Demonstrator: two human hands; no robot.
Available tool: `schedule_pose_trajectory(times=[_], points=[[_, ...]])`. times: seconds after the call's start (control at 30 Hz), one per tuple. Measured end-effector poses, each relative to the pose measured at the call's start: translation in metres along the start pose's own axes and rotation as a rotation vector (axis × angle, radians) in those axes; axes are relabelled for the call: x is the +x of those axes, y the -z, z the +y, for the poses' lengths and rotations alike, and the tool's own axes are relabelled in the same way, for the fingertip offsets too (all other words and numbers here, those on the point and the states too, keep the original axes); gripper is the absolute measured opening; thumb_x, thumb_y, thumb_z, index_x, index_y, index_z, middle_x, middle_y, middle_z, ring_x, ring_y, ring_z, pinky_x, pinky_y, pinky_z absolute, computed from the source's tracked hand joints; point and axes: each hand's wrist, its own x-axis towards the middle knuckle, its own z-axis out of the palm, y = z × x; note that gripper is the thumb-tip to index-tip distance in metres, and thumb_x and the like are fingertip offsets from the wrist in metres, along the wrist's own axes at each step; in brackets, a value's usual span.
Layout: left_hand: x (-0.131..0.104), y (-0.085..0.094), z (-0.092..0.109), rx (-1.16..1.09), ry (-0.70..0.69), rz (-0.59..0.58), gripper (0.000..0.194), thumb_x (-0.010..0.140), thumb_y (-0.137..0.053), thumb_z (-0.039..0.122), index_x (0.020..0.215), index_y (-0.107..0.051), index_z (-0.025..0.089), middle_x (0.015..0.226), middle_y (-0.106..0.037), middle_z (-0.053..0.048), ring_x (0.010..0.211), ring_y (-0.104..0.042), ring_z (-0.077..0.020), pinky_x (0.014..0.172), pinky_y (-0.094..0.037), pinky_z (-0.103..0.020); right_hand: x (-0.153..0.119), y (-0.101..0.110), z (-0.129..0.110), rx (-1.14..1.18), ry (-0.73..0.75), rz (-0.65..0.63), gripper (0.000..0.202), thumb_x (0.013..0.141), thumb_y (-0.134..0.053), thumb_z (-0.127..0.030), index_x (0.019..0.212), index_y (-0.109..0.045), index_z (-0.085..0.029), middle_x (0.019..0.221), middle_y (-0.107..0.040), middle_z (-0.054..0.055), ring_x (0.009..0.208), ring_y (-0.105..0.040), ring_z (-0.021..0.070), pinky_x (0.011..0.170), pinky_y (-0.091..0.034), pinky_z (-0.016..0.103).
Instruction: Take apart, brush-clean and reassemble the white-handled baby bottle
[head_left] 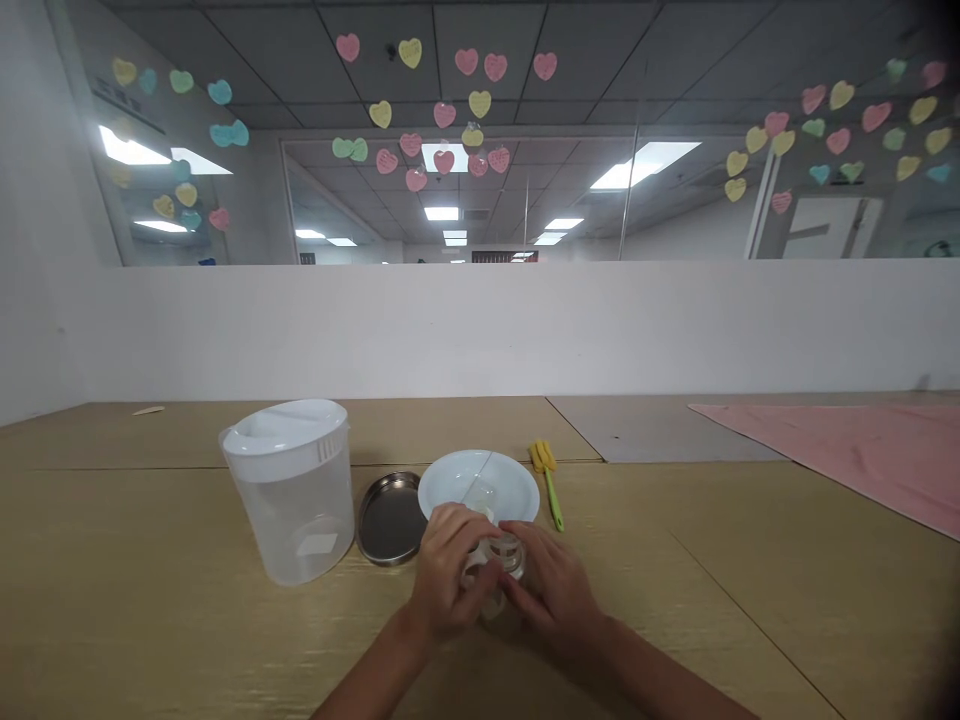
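In front of the white bowl (442, 480), my left hand (444, 575) and my right hand (555, 580) come together with their fingers curled. Between them are clear, round, cup-like pieces, glass or plastic. My left fingers close on one clear piece (472, 572), and my right fingers on the clear cup (508, 552) beside it. Whether these are two cups or parts of one thing I cannot tell, since the fingers cover much of them. Inside the bowl lies another clear piece (481, 496) with a thin straight line running up to the rim.
A translucent bucket (300, 520) with a white lid stands left, beside a round metal tray (391, 520). Right of the bowl lies a yellow-headed brush (553, 495) with a green handle. A pink cloth (870, 450) covers the far right. A white wall (480, 330) bounds the table behind.
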Motion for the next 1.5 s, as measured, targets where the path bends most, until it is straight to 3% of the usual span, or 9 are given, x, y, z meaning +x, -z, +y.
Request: schedule_pose_trajectory(times=[0.23, 0.67, 0.83, 1.2, 1.5], points=[[-0.005, -0.014, 0.006, 0.003, 0.012, 0.031, 0.013, 0.081, -0.05, 0.024, 0.089, -0.058, 0.017, 0.09, -0.06, -0.009, 0.085, -0.056, -0.0186, 0.075, -0.046, -0.031, -0.002, -0.001, 0.002, -0.011, -0.016, -0.016, 0.036, 0.084, -0.046, -0.03, 0.118, -0.043, -0.018, 0.109, -0.062, 0.011, 0.096, -0.061, 0.0208, 0.079, -0.052, 0.032], [-0.002, -0.006, 0.005, -0.024, 0.083, 0.139, 0.01, 0.084, -0.049, 0.019, 0.087, -0.058, 0.016, 0.091, -0.057, -0.007, 0.086, -0.057, -0.0148, 0.075, -0.048, -0.025, 0.002, 0.002, -0.004, -0.038, 0.008, 0.016, 0.034, 0.086, -0.047, -0.035, 0.115, -0.044, -0.018, 0.102, -0.065, 0.009, 0.088, -0.064, 0.0196, 0.073, -0.053, 0.029], [0.002, -0.002, 0.008, 0.005, 0.123, 0.233, 0.012, 0.086, -0.047, 0.022, 0.087, -0.057, 0.017, 0.09, -0.058, -0.007, 0.085, -0.057, -0.0152, 0.075, -0.049, -0.026, 0.0, 0.0, -0.001, -0.05, 0.014, -0.002, 0.036, 0.085, -0.048, -0.034, 0.116, -0.044, -0.017, 0.104, -0.064, 0.01, 0.092, -0.063, 0.0199, 0.077, -0.053, 0.03], [0.004, -0.003, -0.001, -0.086, 0.318, 0.401, 0.014, 0.086, -0.049, 0.026, 0.086, -0.059, 0.018, 0.095, -0.054, -0.006, 0.092, -0.054, -0.0158, 0.076, -0.05, -0.026, 0.003, 0.003, -0.002, -0.064, 0.044, -0.01, 0.036, 0.087, -0.045, -0.036, 0.117, -0.043, -0.017, 0.103, -0.064, 0.01, 0.091, -0.063, 0.0195, 0.074, -0.052, 0.029], [0.006, -0.006, -0.007, -0.257, 0.496, 0.406, 0.019, 0.084, -0.052, 0.034, 0.085, -0.061, 0.017, 0.1, -0.051, -0.006, 0.082, -0.055, -0.0133, 0.062, -0.052, -0.022, 0.003, 0.003, -0.001, -0.071, 0.018, -0.056, 0.037, 0.086, -0.045, -0.036, 0.118, -0.044, -0.016, 0.104, -0.064, 0.01, 0.09, -0.063, 0.0201, 0.075, -0.051, 0.03]])
